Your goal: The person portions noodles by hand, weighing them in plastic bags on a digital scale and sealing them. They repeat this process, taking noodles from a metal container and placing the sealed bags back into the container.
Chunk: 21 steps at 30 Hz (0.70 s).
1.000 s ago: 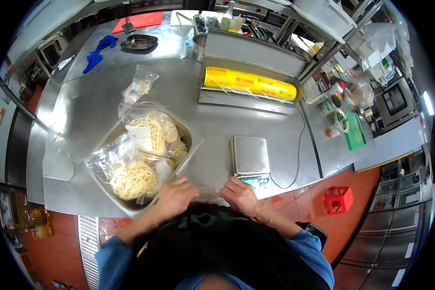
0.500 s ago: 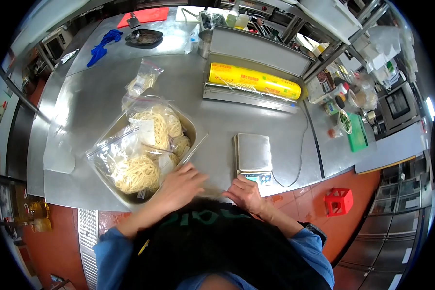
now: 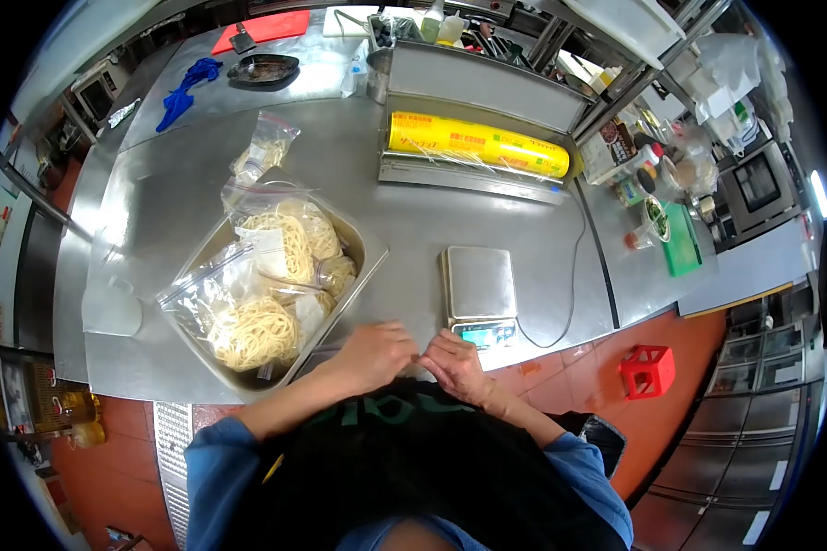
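Note:
At the table's front edge, my left hand (image 3: 379,355) and my right hand (image 3: 457,365) are close together in front of the dark apron. Both are closed, with fingers curled in a pinch. Something pale or clear shows between them, too small to identify. Left of my hands sits a metal pan (image 3: 374,260) holding several clear zip bags of noodles (image 3: 255,332). Just beyond my right hand stands a digital scale (image 3: 480,285), its plate bare and its display lit.
A yellow roll of cling film (image 3: 478,144) lies in a metal dispenser at the back. Another bag of noodles (image 3: 265,151) rests behind the pan. Farther off are a blue cloth (image 3: 186,92), a black tray (image 3: 263,70) and a red board (image 3: 266,31). A red stool (image 3: 648,372) stands on the floor.
My left hand has moved right, away from the pan, and now almost meets my right hand. Its fingers have curled in. The view has shifted slightly.

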Each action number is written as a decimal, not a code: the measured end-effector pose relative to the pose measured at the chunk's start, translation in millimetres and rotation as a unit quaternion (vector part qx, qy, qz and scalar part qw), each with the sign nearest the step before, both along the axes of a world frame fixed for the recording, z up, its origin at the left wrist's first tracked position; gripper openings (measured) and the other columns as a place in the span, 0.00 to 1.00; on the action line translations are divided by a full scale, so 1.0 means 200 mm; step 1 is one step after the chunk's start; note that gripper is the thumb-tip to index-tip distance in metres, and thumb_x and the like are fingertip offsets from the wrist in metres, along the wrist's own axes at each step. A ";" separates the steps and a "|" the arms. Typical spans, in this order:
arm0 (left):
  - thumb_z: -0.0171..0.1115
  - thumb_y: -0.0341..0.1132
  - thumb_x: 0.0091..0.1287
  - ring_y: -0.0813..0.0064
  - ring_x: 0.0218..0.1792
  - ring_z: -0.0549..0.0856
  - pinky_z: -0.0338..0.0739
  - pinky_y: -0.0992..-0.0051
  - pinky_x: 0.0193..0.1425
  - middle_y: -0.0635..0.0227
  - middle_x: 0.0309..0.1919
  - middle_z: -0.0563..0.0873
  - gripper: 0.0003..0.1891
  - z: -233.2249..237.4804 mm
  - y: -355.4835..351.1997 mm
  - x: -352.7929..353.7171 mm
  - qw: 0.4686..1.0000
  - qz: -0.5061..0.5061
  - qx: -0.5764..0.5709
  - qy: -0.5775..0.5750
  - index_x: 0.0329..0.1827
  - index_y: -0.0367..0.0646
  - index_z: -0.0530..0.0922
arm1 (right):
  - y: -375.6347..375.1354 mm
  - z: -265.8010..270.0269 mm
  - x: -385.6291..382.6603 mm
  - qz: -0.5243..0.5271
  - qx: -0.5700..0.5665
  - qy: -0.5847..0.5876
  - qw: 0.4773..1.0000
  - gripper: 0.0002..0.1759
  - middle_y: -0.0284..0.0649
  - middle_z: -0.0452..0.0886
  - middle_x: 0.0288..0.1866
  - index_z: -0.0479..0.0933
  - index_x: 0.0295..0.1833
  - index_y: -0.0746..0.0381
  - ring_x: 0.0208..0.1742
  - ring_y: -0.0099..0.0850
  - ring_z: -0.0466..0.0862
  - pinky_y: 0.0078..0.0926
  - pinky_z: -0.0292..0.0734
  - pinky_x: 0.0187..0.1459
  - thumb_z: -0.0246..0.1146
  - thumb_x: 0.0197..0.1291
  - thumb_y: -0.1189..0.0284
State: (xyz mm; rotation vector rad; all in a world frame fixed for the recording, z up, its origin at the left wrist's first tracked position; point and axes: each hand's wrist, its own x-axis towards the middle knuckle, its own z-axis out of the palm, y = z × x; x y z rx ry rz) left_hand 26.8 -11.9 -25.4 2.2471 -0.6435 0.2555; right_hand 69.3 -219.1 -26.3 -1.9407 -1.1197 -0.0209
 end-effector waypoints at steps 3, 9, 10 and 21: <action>0.70 0.33 0.60 0.61 0.41 0.84 0.79 0.63 0.41 0.66 0.31 0.83 0.06 -0.02 -0.01 -0.01 0.999 -0.025 0.012 0.029 0.33 0.43 0.80 | 0.02 0.03 0.02 0.020 -0.005 -0.053 0.998 0.07 0.44 0.76 0.29 0.78 0.33 0.68 0.32 0.42 0.76 0.38 0.74 0.34 0.70 0.61 0.78; 0.67 0.31 0.62 0.60 0.39 0.84 0.79 0.62 0.40 0.66 0.31 0.84 0.03 -0.02 0.10 -0.08 1.000 -0.011 0.008 0.004 0.34 0.43 0.82 | -0.02 0.02 0.01 0.026 -0.022 -0.082 0.996 0.10 0.43 0.75 0.27 0.77 0.30 0.66 0.29 0.40 0.74 0.36 0.71 0.31 0.72 0.59 0.77; 0.67 0.30 0.62 0.61 0.39 0.84 0.79 0.63 0.40 0.66 0.31 0.84 0.02 -0.04 0.13 -0.09 0.999 0.004 0.030 0.013 0.34 0.43 0.82 | -0.03 0.00 0.01 0.022 -0.022 -0.083 0.996 0.11 0.42 0.75 0.27 0.76 0.29 0.65 0.29 0.40 0.74 0.36 0.71 0.30 0.72 0.59 0.77; 0.73 0.28 0.57 0.63 0.31 0.79 0.75 0.65 0.33 0.66 0.25 0.80 0.06 0.18 0.34 -0.25 0.990 0.133 0.040 -0.031 0.31 0.40 0.82 | -0.09 0.07 0.10 -0.022 0.014 -0.137 0.990 0.13 0.40 0.74 0.25 0.75 0.26 0.64 0.26 0.39 0.73 0.35 0.69 0.28 0.74 0.55 0.76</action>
